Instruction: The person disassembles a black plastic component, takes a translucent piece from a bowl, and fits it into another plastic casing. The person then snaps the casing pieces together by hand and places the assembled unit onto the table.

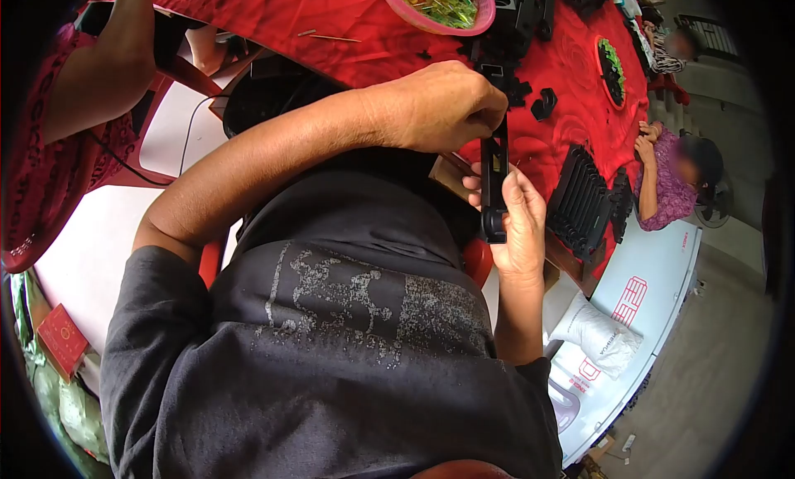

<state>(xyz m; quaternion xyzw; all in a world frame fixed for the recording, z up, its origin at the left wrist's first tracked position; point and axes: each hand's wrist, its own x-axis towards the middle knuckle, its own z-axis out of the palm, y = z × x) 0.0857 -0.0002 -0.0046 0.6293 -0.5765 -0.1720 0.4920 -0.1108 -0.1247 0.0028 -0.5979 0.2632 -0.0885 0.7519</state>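
Note:
My right hand (pixel 523 218) grips the lower part of a long black plastic bar (pixel 495 185), thumb on the near side and fingertips showing past its other edge. A small yellowish patch shows partway along the bar. My left hand (pixel 447 106) is closed over the bar's upper part, fingers curled and pressed together. Its fingertips are hidden, so I cannot tell what they pinch. Beside them on the red tablecloth (pixel 559 73) lie a small black hooked piece (pixel 544 104) and other dark parts.
A pink basin (pixel 484 19) of leafy greens stands at the top, and another dish of greens (pixel 611 72) farther right. Ribbed black parts (pixel 577 202) lie along the table's edge. Across the table, a person in a purple patterned top (pixel 667 189) sits. A person's arm (pixel 103 77) shows upper left.

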